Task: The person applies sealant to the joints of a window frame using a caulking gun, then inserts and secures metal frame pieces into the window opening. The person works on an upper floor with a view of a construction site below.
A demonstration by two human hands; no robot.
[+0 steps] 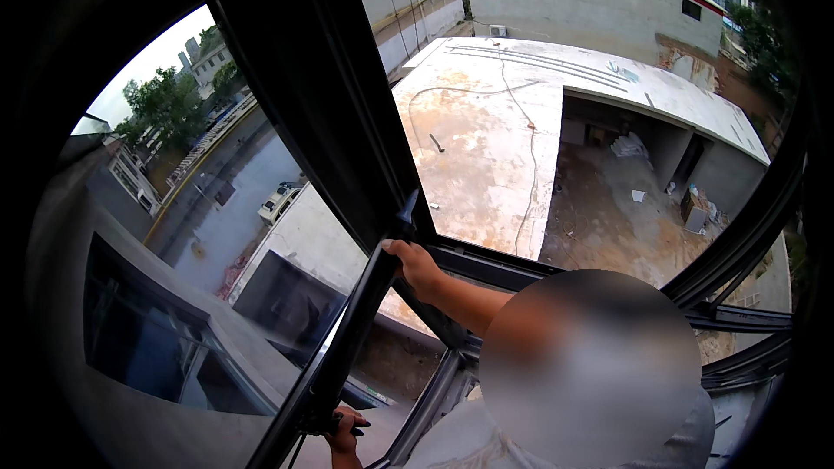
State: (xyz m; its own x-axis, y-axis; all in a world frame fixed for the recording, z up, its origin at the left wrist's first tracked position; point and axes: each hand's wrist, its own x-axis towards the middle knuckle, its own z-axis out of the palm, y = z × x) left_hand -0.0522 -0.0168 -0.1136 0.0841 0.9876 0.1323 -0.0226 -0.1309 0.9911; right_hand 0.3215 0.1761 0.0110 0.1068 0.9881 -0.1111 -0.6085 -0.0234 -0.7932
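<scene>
A long dark caulking gun [352,343] slants up across the middle of the view. Its pale grey pointed nozzle [407,208] lies against or just in front of a black window post [321,95]; contact cannot be made out. My right hand [417,268] is closed around the front end of the barrel. Lower down, my left hand [345,430] grips the rear of the gun at its handle, fingers curled. A round blur covers part of my right arm and the white clothing beside it.
Black window rails [495,265] frame the opening around my arms. Outside and below lie a pale flat roof [486,148] with a cable and long bars, an open dirt yard [617,200], a parked vehicle [280,201], and a grey wall with a window [156,330].
</scene>
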